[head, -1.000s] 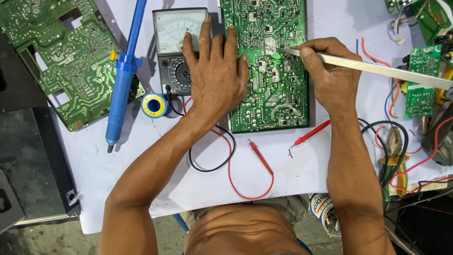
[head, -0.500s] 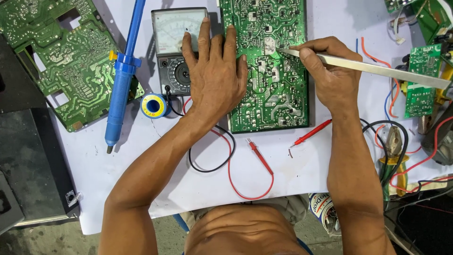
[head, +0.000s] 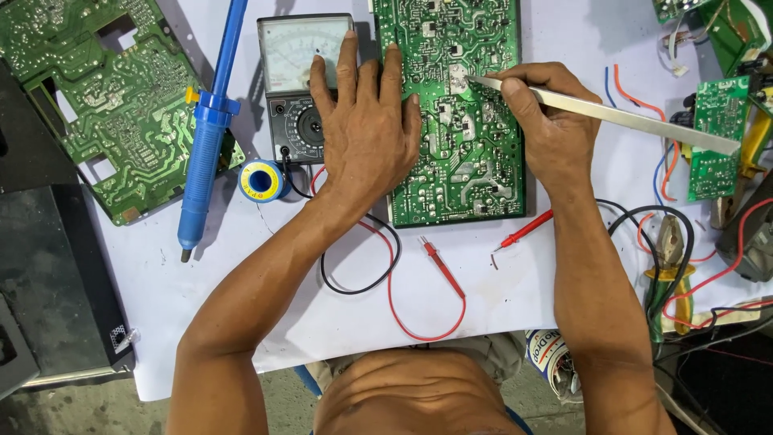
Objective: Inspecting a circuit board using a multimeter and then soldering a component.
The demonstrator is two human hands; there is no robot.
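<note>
At the far left a large green circuit board (head: 105,121) lies loose on the white sheet (head: 201,306) that covers the table, partly over a dark case. Beside it is a blue desoldering pump (head: 208,129), laid along the sheet with its tip toward the person, and near its lower end stands a small spool of solder wire (head: 261,180). These things are put aside but close enough to reach.

Next comes an analog multimeter (head: 302,80) with a white dial face. Its red and black leads (head: 386,278) curl over the sheet, and the two red probes (head: 483,254) lie unused below the main board.

The left hand (head: 366,133) lies flat and open, fingers spread, partly on the multimeter and partly on the left edge of the green circuit board in the middle (head: 455,113). It grips nothing; I judge that it presses down so the board does not slide.

The right hand (head: 555,121) is closed around long metal tweezers (head: 612,114), pinched near the tip between thumb and fingers. The tip touches a shiny spot in the upper part of that board, solder side up. The low grip gives fine control, I think.

At the right are a small green board (head: 713,137), loose coloured wires (head: 644,97) and pliers with yellow-green handles (head: 670,274).
</note>
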